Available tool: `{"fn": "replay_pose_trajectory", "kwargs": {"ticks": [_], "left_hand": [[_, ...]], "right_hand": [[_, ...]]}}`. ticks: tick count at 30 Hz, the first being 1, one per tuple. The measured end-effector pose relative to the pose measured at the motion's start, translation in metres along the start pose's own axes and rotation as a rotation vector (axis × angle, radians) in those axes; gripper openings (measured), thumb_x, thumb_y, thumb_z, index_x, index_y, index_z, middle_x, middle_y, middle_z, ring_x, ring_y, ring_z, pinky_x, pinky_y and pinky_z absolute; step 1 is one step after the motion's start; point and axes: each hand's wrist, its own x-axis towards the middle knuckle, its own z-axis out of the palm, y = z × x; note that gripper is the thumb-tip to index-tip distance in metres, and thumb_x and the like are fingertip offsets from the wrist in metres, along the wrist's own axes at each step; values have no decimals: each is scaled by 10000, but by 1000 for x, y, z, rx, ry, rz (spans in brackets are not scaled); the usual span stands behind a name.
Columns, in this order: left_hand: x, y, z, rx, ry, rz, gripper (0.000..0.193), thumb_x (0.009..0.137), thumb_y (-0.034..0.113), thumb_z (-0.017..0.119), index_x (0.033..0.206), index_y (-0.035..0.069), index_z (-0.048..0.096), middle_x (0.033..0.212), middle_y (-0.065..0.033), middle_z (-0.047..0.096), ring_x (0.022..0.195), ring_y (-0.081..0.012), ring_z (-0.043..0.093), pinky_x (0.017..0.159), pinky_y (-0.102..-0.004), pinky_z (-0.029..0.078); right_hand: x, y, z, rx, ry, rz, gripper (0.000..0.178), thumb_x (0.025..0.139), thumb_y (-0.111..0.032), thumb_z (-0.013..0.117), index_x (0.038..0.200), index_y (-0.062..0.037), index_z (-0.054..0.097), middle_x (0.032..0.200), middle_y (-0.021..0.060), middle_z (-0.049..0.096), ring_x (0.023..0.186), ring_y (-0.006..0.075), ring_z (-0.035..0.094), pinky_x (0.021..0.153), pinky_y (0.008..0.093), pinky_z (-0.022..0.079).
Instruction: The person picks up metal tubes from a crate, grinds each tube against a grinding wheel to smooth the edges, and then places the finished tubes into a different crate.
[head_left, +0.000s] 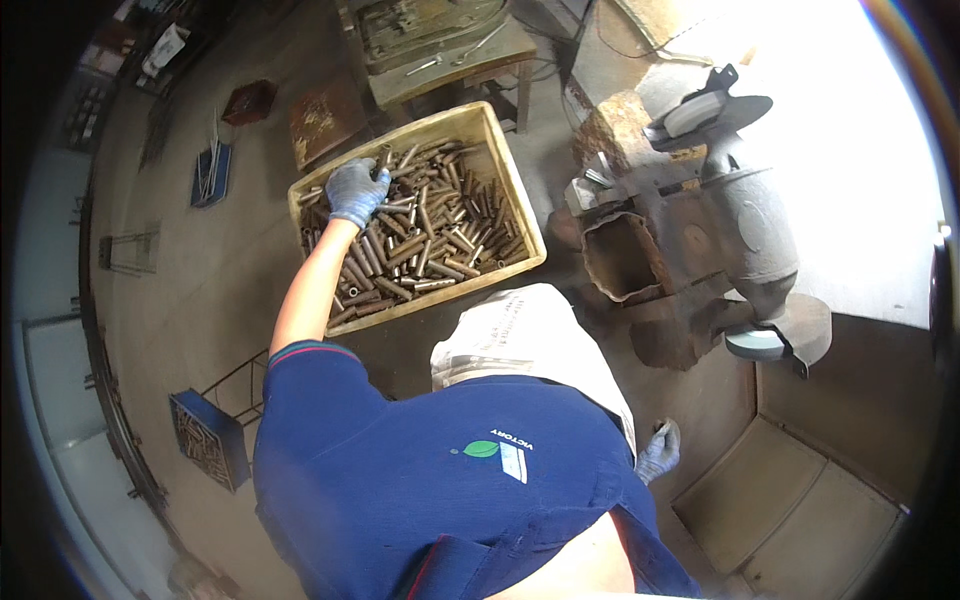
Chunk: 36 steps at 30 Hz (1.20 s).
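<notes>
underside of left grip hidden, right forearm behind shirt

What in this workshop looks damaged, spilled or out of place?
The rusty metal box beside the grinder looks odd: its open rim is ragged and uneven, perhaps corroded. The metal tubes lie jumbled, but inside the yellowish bin.

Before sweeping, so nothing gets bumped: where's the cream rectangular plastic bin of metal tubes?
In the head view, the bin is upper centre-left, left of the grey metal grinder, the blue-gloved left hand over its tubes.
</notes>
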Motion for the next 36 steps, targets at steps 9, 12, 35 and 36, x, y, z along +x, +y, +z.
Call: {"fn": "replay_pose_trajectory", "kwargs": {"ticks": [9,12,35,36], "left_hand": [[-58,223,-24,-999,-535,596,259,808,151,641,972,-47,605,770,-71,641,687,-125,591,621,-256,492],[-90,284,-24,-1109,-865,784,225,814,108,640,970,-48,602,750,-22,603,683,-58,527,605,-221,466],[-125,407,-2,-1178,-1576,736,188,851,146,617,922,-27,635,723,-1,593,631,-47,496,555,-192,396],[-133,410,-2,-1164,-1457,755,198,849,139,618,932,-39,637,760,-33,622,669,-81,532,597,-224,436]], "right_hand": [[37,-175,84,9,-268,-534,191,705,62,639,885,6,667,985,163,645,922,256,633,811,316,498],[55,-211,97,-7,-297,-705,290,659,-2,689,945,6,648,1045,169,620,923,291,630,799,326,508],[38,-135,56,160,316,-254,84,776,-7,653,857,-15,675,966,94,599,843,148,583,681,245,473],[39,-127,56,125,343,-286,99,772,10,639,857,-24,677,959,93,602,862,148,577,710,242,466]]}}
